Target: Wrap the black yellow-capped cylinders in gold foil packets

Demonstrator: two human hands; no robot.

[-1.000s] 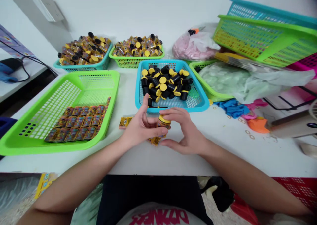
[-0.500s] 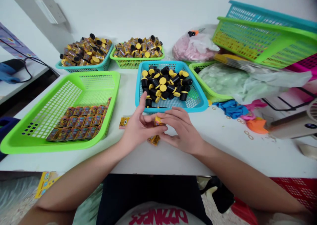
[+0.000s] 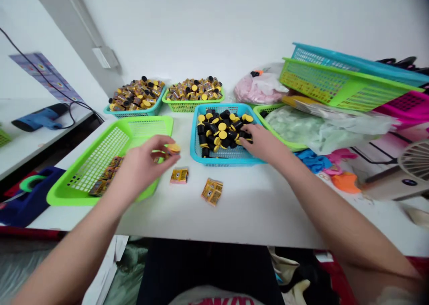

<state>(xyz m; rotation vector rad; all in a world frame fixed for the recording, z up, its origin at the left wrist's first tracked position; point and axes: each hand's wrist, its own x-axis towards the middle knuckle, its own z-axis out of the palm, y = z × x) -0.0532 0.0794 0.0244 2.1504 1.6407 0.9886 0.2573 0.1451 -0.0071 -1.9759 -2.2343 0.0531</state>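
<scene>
My left hand [image 3: 142, 164] pinches a small canister with a yellow cap [image 3: 173, 148] beside the large green basket's right rim; the fingers cover most of its body. My right hand [image 3: 263, 143] reaches over the right side of a blue basket [image 3: 228, 161], its fingertips closed around a small black canister [image 3: 246, 136]. That basket holds many more black canisters with yellow caps [image 3: 222, 135]. Two small stacks of yellow printed labels, one at left [image 3: 179, 175] and one at right [image 3: 212, 191], lie on the white table in front of it.
The large green basket [image 3: 77, 201] holds rows of labelled canisters [image 3: 106, 175], partly behind my left arm. Two full baskets [image 3: 136, 97] [image 3: 194, 91] stand at the wall. Stacked baskets [image 3: 321, 83], plastic bags [image 3: 301, 124] and a fan [image 3: 398, 175] crowd the right. A blue tape dispenser [image 3: 30, 202] is at left.
My hands have parted from the table's middle. The left moved toward the green basket with the yellow-capped canister; the right moved into the blue basket. The view has tilted up.
</scene>
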